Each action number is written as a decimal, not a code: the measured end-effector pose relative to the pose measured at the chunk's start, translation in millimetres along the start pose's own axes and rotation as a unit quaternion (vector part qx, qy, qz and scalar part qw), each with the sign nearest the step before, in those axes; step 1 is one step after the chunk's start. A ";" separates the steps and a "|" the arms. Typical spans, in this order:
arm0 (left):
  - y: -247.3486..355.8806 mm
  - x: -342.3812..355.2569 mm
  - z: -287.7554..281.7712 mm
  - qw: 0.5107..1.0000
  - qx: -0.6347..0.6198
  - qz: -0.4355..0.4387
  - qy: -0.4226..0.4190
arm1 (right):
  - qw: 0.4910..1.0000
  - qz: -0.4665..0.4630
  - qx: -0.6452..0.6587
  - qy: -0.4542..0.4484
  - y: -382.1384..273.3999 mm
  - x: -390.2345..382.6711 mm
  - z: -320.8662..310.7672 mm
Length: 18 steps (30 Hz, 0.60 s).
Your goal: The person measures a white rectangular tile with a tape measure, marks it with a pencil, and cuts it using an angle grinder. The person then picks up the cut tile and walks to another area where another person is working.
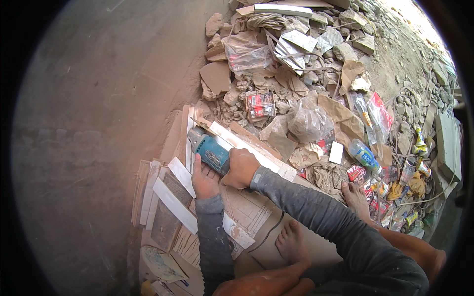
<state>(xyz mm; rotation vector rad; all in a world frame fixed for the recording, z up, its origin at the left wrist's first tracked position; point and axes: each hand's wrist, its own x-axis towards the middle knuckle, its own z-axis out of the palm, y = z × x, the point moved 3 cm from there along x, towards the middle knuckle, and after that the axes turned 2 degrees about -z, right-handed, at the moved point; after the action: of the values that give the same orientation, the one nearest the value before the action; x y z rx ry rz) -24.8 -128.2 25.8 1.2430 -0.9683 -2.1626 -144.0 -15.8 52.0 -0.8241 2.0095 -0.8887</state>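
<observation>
A teal angle grinder (210,149) lies across the middle of the view, its metal head at the edge of long white strips of board or tile (256,153). My right hand (239,167) grips the rear of the grinder body. My left hand (205,177) is wrapped round it from the left and below, its fingers partly hidden. Loose white strips (175,204) and a scored tile (242,202) lie beside and under my arms. A dark cord (276,222) runs near my bare foot (291,241).
A grey wall or flat surface (89,138) fills the left. Rubble (222,74), clear plastic bags (308,121), a plastic bottle (365,155), torn packets and paper spread across the top and right. A long grey block (447,148) lies at the far right.
</observation>
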 end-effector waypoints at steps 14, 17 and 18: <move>-14.5 25.7 -24.9 0.983 0.131 0.113 0.063 | 1.000 0.012 0.008 -0.012 -0.4 0.7 0.3; -12.5 27.9 -24.8 0.969 0.191 0.147 0.055 | 1.000 0.013 0.007 -0.008 -0.4 1.4 -0.1; -11.8 28.6 -25.0 0.965 0.207 0.151 0.053 | 1.000 0.015 0.004 -0.009 -0.4 1.7 0.2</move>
<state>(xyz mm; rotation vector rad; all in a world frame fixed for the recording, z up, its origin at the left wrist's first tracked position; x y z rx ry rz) -17.4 -148.7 -7.5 1.2758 -1.5075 -1.6928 -144.5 -17.4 51.6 -0.7933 1.9954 -0.8687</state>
